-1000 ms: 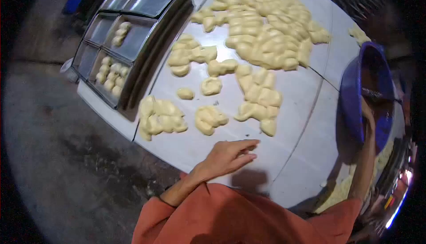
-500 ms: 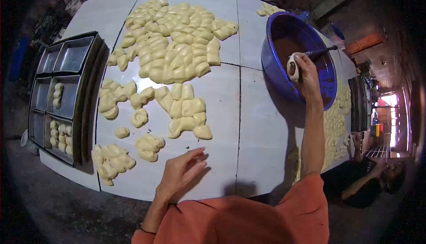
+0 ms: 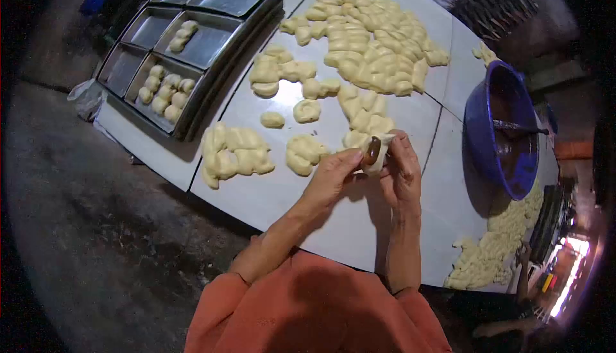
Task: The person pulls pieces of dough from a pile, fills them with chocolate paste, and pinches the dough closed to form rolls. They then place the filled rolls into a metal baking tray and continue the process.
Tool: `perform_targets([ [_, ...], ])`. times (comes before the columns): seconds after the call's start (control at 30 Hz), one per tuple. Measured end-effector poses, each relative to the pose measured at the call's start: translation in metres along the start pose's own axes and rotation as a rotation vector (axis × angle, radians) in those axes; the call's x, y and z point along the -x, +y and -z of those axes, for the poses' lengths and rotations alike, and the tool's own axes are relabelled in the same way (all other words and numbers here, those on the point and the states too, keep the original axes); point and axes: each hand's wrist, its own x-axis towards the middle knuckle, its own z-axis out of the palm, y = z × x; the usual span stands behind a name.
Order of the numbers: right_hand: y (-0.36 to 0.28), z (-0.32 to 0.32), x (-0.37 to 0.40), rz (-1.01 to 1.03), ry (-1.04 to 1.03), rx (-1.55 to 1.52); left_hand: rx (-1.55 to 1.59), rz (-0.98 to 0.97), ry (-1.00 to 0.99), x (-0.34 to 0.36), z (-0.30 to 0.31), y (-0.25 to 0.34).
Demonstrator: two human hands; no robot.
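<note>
My left hand [image 3: 330, 180] and my right hand [image 3: 403, 176] hold one piece of pale dough [image 3: 384, 150] between their fingertips, over the table's near part. Dark brown filling [image 3: 372, 151] shows on its open side. Just beyond my hands lies a cluster of dough pieces [image 3: 362, 112], partly hidden by them. A dough lump [image 3: 306, 154] sits close to my left hand, and more pieces [image 3: 240, 151] lie further left. To the right stands a blue bowl [image 3: 476, 131] containing brown filling, with a dark-handled utensil [image 3: 520, 127] in it.
A large sheet of dough pieces [image 3: 378, 38] covers the table's far part. On the left are stacked metal pans [image 3: 206, 70] with compartments, two of them holding dough balls. More dough [image 3: 491, 250] lies at the right, near another person's arm [image 3: 507, 327].
My right hand has come from above the bowl to the middle, bringing the filled dough. My left hand has risen to meet it and grips it too. The view has turned left.
</note>
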Motion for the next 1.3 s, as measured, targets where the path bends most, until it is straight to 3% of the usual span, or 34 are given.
perform_targets([
  [0.07, 0.01, -0.009, 0.011, -0.11, -0.014, 0.088, -0.026, -0.019, 0.074, 0.01, 0.029, 0.005],
  [0.17, 0.027, -0.036, 0.03, -0.088, -0.02, 0.441, -0.042, -0.087, 0.216, 0.028, 0.054, 0.018],
  [0.23, 0.065, -0.022, 0.016, 0.392, -0.182, 0.801, -0.057, -0.132, 0.286, 0.037, 0.06, 0.025],
  [0.3, 0.077, -0.034, 0.022, 0.665, -0.113, 1.179, -0.089, -0.171, 0.292, 0.042, 0.066, 0.025],
  [0.37, 0.097, -0.035, 0.022, 0.624, -0.046, 1.15, -0.18, -0.203, 0.313, 0.046, 0.066, 0.026],
  [0.4, 0.104, -0.038, 0.022, 0.604, -0.011, 1.134, -0.267, -0.321, 0.317, 0.045, 0.071, 0.024],
  [0.5, 0.113, -0.053, 0.022, 0.578, 0.035, 1.01, -0.217, -0.373, 0.329, 0.045, 0.079, 0.03],
  [0.53, 0.111, -0.064, 0.025, 0.477, 0.013, 0.868, -0.134, -0.248, 0.317, 0.05, 0.076, 0.038],
  [0.67, 0.109, -0.067, 0.029, 0.113, -0.011, 0.832, -0.147, -0.079, 0.202, 0.047, 0.093, 0.058],
  [0.8, 0.102, -0.069, 0.044, 0.179, -0.329, 0.849, -0.322, 0.008, 0.186, 0.051, 0.115, 0.083],
  [0.9, 0.109, -0.068, 0.043, 0.236, -0.277, 0.925, -0.348, -0.028, 0.135, 0.058, 0.119, 0.085],
  [1.03, 0.121, -0.068, 0.037, 0.616, -0.221, 1.037, -0.344, -0.136, 0.068, 0.072, 0.11, 0.084],
  [1.2, 0.169, -0.084, 0.038, 0.715, 0.116, 0.576, -0.498, -0.176, -0.006, 0.068, 0.128, 0.078],
  [1.3, 0.162, -0.07, 0.034, 0.756, 0.055, 0.855, -0.514, -0.165, -0.018, 0.072, 0.133, 0.069],
])
